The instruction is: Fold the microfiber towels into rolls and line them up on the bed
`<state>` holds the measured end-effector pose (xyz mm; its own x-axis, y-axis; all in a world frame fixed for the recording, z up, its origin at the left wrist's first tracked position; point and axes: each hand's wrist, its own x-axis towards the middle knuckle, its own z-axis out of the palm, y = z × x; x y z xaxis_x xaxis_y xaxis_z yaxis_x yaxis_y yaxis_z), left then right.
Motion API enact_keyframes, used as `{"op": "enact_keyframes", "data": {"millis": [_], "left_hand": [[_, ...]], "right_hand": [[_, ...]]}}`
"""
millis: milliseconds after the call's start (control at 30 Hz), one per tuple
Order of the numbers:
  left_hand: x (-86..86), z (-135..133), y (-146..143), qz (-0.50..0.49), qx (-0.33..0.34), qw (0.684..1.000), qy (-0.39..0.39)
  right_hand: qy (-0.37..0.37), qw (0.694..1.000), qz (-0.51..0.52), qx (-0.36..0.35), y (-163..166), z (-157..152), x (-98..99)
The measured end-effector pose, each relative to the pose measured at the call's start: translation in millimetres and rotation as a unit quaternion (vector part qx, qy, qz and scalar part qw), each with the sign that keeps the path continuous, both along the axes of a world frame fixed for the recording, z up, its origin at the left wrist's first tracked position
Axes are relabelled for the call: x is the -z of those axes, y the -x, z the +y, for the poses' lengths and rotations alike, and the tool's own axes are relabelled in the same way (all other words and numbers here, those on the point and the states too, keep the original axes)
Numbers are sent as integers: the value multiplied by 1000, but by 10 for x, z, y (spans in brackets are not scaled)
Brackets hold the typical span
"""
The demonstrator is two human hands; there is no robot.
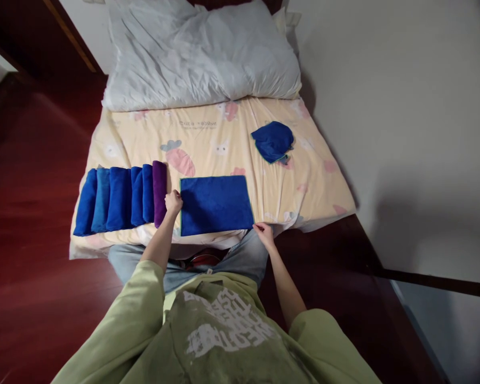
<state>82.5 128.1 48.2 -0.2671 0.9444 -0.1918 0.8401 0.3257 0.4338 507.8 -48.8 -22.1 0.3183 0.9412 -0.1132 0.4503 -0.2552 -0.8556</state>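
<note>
The bed bears heaped pale bedding, 6 rolled cloths, a crumpled cloth and, nearest, a flat blue cloth. The right hand's fingers pinch its near right corner; the left hand's curl at its left edge, grip unclear.

Left hand: fingers curled, at left edge of flat blue cloth; grip unclear. Right hand: thumb and fingertips pinched together on cloth's near right corner. Forearms bare, slanting inward toward cloth.
</note>
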Motion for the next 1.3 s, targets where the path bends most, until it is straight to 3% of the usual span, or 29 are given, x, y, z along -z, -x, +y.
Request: {"op": "enact_keyframes", "data": {"millis": [133, 233, 433, 667, 767, 933, 1067, 1167, 1300], "left_hand": [[48, -119, -221, 22, 166, 981, -100], [168, -185, -385, 6, 257, 960, -114], [382, -135, -329, 4, 188, 978, -89], [292, -95, -233, 26, 183, 977, -106], [220, -340, -340, 25, 228, 966, -122], [309, -1143, -373, -38, 460, 882, -97], [537, -1588, -85, -23, 424, 896, -127], [665, -1679, 162, -27, 387, 906, -169], [717, -1698, 349, -38, 337, 917, -210]], "right_hand": [[-3, 1000, -8, -6, 11, -9, -14], [-3, 1000, -16, -9, 11, -18, -21], [16, 998, 57, -8, 20, 19, -8], [1, 999, 27, -24, -54, 51, -64], [-18, 999, 6, -29, -94, 11, -79], [-49, 998, -46, -5, 47, -97, -67], [-117, 976, -172, -64, 244, -168, -91], [-147, 951, -226, -149, 307, -151, -101], [-146, 943, -240, -177, 291, -46, -88]]}}
